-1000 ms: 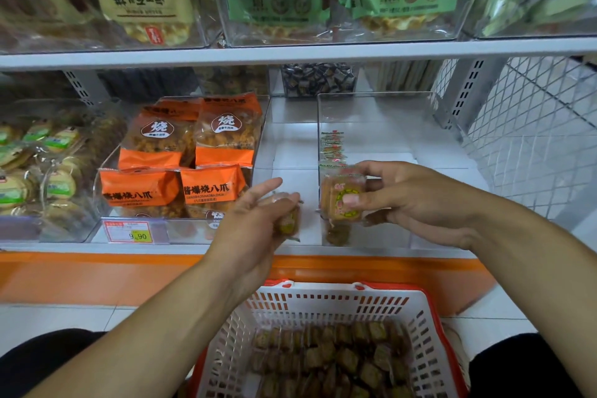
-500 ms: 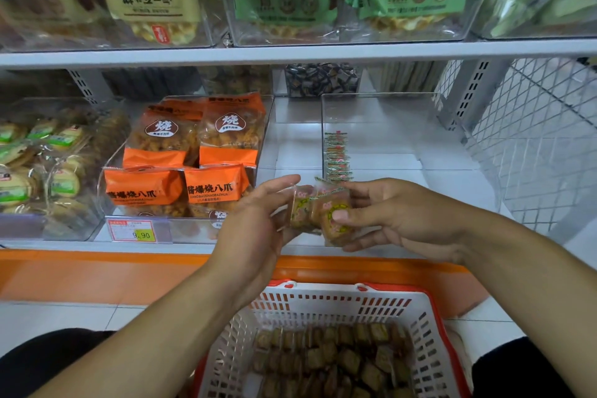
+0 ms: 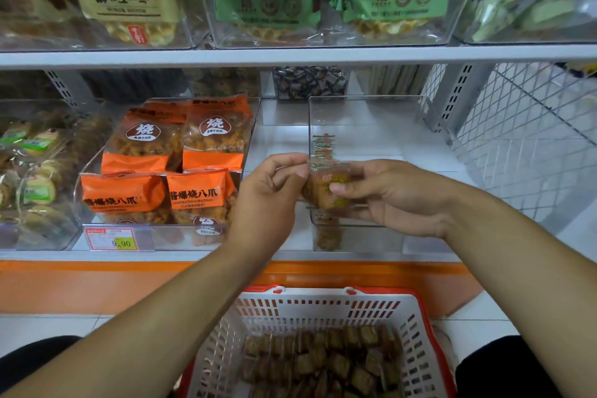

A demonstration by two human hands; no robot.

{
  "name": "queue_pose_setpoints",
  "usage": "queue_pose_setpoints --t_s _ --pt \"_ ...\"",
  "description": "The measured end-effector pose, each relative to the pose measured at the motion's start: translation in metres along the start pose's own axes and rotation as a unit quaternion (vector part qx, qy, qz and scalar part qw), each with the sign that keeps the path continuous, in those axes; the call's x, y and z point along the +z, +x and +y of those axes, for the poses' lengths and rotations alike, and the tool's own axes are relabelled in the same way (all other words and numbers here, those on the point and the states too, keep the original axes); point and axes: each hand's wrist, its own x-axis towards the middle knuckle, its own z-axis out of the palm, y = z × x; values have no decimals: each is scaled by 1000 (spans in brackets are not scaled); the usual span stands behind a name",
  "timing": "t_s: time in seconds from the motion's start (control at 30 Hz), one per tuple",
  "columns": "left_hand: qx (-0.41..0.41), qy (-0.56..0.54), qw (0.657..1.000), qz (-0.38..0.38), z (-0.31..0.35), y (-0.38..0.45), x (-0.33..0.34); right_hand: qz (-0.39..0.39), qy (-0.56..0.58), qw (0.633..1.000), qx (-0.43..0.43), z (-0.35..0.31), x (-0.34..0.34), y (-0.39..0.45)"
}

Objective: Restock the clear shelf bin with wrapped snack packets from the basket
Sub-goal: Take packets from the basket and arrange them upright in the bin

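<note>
Holding snack packets (image 3: pixel 326 187) between two hands, left hand (image 3: pixel 268 194), right hand (image 3: pixel 394 194), above one basket (image 3: pixel 323 310)

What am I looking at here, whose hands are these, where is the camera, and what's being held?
No machine here: a person wears one camera on the head, looking forward and down at their two bare hands in front of a shop shelf. The left hand and right hand together hold wrapped snack packets at the front of a clear shelf bin, which looks mostly unfilled. Below sits a white basket with a red rim, holding more brown packets. Left of the bin lie orange snack bags above a 9.90 price tag.
</note>
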Motion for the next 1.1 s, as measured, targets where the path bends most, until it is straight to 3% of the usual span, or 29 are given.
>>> queue_pose_setpoints --t_s 0.07,0.13,0.2,0.3,0.43,0.57,0.7,0.83,0.97,1.1 --pt "34 99 994 -31 -6 11 5 48 17 999 -12 -10 -15 10" --pt "50 205 975 -68 -15 18 10 170 -23 985 -19 -14 -32 28" --pt "88 266 955 -102 -21 21 15 296 -116 948 -23 -12 -48 47" --pt "134 323 926 -142 -29 26 23 370 -194 908 -32 1 -71 76" --pt "135 433 874 -174 -35 35 26 387 -244 889 5 15 -102 114" --pt "149 470 853 -170 -34 33 25 356 -291 888 18 17 -115 143" --pt "159 480 845 -176 -33 33 23 398 -207 894 1 12 -111 161" --pt "153 475 846 -189 -32 33 21 481 -206 852 6 22 -120 174" --pt "166 468 848 -188 -32 33 21 459 -249 853 17 27 -120 179" --pt "169 470 847 -186 -35 33 22 486 -244 839 -11 27 -115 180"
